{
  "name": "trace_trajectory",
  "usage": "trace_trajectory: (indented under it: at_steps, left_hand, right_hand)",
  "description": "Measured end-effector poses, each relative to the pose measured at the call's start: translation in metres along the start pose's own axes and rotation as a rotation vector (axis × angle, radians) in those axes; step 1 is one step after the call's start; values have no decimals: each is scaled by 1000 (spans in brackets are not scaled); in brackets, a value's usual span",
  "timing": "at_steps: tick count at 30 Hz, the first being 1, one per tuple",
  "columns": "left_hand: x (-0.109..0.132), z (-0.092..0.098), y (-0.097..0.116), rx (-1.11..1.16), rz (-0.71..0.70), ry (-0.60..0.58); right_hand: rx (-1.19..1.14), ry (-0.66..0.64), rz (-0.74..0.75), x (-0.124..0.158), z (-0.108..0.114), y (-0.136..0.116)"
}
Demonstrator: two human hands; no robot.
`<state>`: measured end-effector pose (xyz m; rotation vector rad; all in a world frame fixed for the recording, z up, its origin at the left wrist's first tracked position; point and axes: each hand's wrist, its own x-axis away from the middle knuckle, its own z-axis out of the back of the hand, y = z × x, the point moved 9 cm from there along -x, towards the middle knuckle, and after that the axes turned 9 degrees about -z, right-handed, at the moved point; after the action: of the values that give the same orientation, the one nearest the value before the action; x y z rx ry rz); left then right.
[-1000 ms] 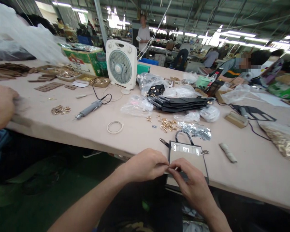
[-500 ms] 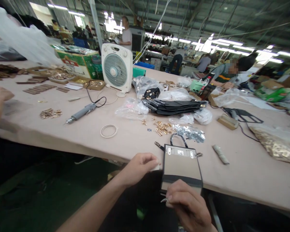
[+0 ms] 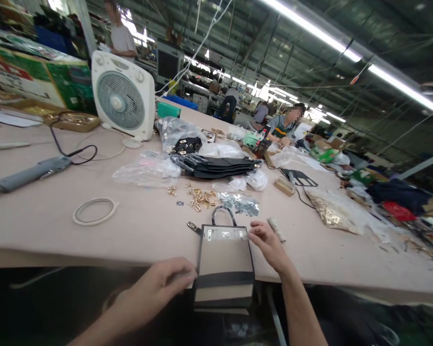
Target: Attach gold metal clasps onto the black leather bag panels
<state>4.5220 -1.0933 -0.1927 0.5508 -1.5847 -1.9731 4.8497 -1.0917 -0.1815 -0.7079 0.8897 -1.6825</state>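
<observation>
A beige and black handbag panel (image 3: 223, 257) with a wrapped looped handle lies at the table's front edge, its lower part past the edge. Beside its lower left side is my left hand (image 3: 171, 278), thumb and fingers pressed together on a small pale piece that barely shows. My right hand (image 3: 267, 240) is at the panel's upper right corner, fingers bent near the metal-fitted strip; whether they pinch anything is too small to tell. Above the handle lie gold fittings (image 3: 201, 199) and silver plates (image 3: 240, 204).
A tape roll (image 3: 94, 211) and a grey electric screwdriver (image 3: 32, 177) lie to the left, with a fan (image 3: 123, 95) behind. Stacked black pieces (image 3: 216, 166) and plastic bags are at the centre. A rolled bundle (image 3: 276, 229) lies by my right hand. A co-worker (image 3: 286, 126) is further back.
My right hand has moved from the panel's lower edge up to its upper right corner. My left hand stays by the left side, now lower along it. The view has shifted to the right.
</observation>
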Motion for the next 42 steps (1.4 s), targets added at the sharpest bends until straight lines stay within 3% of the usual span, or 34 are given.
trace_trajectory:
  at_steps: [4, 9, 15, 22, 29, 33, 42]
  left_hand:
    - [1, 2, 0, -12, -7, 13]
    - [2, 9, 2, -8, -5, 36]
    - [5, 13, -3, 43, 11, 62]
    - [5, 20, -10, 68, 13, 105]
    - [-2, 23, -14, 118, -32, 152]
    - [-1, 22, -17, 127, 37, 166]
    - [5, 28, -5, 65, -11, 232]
  right_hand:
    - [76, -130, -46, -13, -18, 8]
    - [88, -204, -88, -24, -28, 11]
    - [86, -182, -61, -28, -32, 4]
    - [142, -182, -68, -32, -35, 14]
    - [2, -201, -160, -43, -37, 32]
    - [-26, -254, -234, -51, -41, 39]
    - [61, -124, -169, -49, -37, 36]
